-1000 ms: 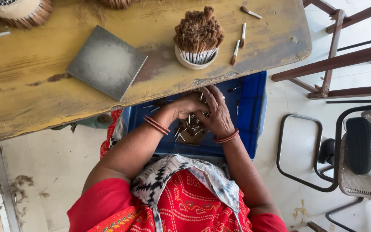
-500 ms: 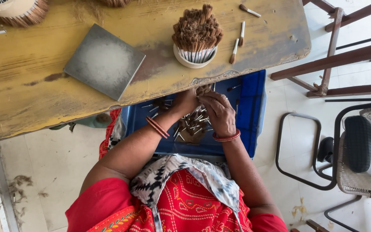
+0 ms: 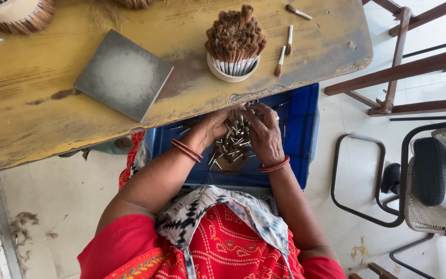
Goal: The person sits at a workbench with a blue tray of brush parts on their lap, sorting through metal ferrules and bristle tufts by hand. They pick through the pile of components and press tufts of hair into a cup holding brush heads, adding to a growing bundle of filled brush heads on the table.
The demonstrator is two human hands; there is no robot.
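Under the yellow table [image 3: 37, 103], a blue crate [image 3: 300, 134] sat beneath my left hand [image 3: 215, 124] and right hand [image 3: 264, 134], each grip pinching small metal ferrules [image 3: 231, 150].

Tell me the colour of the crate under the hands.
Blue: the crate sits on the person's lap below the table edge, seen in the head view.
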